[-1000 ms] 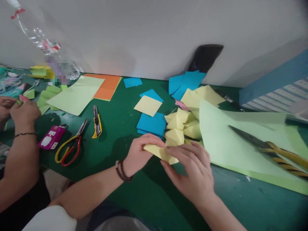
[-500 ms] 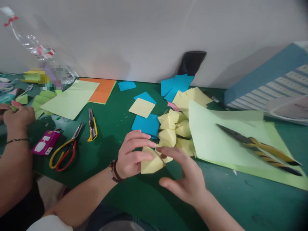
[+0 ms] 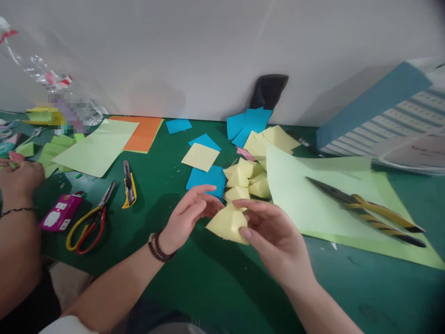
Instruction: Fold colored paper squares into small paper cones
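Note:
Between thumb and fingers, my right hand (image 3: 278, 232) pinches a folded yellow paper piece (image 3: 227, 224) at its right side. My left hand (image 3: 186, 215) is just left of that piece, its fingers apart and partly curled; the far fingertips pass behind the paper, so contact there is hard to see. Beyond the hands lies a cluster of similar folded yellow pieces (image 3: 257, 184). A stack of blue paper squares (image 3: 205, 178) lies just past my left fingers, and a single pale yellow square (image 3: 200, 157) is behind it.
Left on the green table (image 3: 153, 287) are scissors (image 3: 91, 222), a yellow cutter knife (image 3: 129, 185) and a purple box (image 3: 62, 212). Pliers (image 3: 361, 208) rest on light green sheets (image 3: 313, 185) at right. A co-worker's hand (image 3: 22, 178) is at far left.
The folded yellow piece has passed from my left fingers to my right hand and turned. My left hand has drawn back a little to the left. The whole view has shifted slightly.

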Demonstrator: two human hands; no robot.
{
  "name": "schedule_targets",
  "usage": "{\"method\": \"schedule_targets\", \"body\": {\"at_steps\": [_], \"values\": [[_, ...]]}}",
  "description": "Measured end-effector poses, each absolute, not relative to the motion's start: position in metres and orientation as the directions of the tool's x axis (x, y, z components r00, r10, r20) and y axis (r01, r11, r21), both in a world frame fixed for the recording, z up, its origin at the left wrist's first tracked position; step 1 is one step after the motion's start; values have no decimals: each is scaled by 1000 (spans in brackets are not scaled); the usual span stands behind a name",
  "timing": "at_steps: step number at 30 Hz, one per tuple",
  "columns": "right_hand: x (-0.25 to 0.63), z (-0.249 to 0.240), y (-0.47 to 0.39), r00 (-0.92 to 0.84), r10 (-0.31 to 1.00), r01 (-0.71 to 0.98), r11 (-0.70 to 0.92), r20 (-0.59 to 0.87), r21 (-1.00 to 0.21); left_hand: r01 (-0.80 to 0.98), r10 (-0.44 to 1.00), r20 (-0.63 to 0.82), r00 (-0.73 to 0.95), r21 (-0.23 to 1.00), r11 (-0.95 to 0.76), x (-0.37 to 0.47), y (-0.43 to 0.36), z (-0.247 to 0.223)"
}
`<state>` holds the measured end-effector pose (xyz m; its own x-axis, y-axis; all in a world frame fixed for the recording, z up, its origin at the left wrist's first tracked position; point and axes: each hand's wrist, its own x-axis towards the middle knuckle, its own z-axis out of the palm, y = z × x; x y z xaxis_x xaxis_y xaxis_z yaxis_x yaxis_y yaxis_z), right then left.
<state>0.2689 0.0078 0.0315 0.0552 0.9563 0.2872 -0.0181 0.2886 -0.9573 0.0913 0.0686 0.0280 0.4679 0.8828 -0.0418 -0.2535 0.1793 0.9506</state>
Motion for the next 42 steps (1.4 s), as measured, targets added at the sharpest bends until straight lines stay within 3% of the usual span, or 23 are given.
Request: {"method": "schedule_targets", "body": {"at_steps": [2,6,10,12,15,19,23,26,28,31,33,37,42], "values": [[269,31,8,35,954,9,298,298,-955,-273,805,-181,565,880,390,92,69,29],[270,29,8,49,929,223,349,368,-910,-294,813,-210,543,860,418,92,71,27],[268,30,6,-68,807,648,483,587,-589,-260,818,-223,530,875,408,89,72,27],[266,30,4,-167,763,723,526,624,-449,-185,773,-230,591,894,407,87,72,28],[265,31,3,-201,748,742,538,633,-400,-162,728,-211,652,900,406,86,72,29],[279,33,11,-63,759,789,435,648,-433,-253,873,-153,463,921,296,89,77,26],[297,29,34,81,753,873,263,653,-411,-173,972,-175,156,964,201,91,87,19],[302,21,47,25,790,947,177,613,-267,-49,981,-141,130,988,149,89,92,14],[301,18,48,10,817,983,96,576,-154,123,988,-51,144,992,34,85,96,10],[294,18,40,21,781,996,40,625,-84,455,969,193,153,857,-243,78,104,3],[287,21,33,-23,729,991,106,684,-79,566,943,293,156,756,-329,73,111,-2],[276,25,24,-122,665,954,284,737,-98,659,892,386,235,611,-438,68,121,-9],[271,27,18,-107,636,940,315,765,-131,745,838,423,344,420,-518,80,139,-3]]}}
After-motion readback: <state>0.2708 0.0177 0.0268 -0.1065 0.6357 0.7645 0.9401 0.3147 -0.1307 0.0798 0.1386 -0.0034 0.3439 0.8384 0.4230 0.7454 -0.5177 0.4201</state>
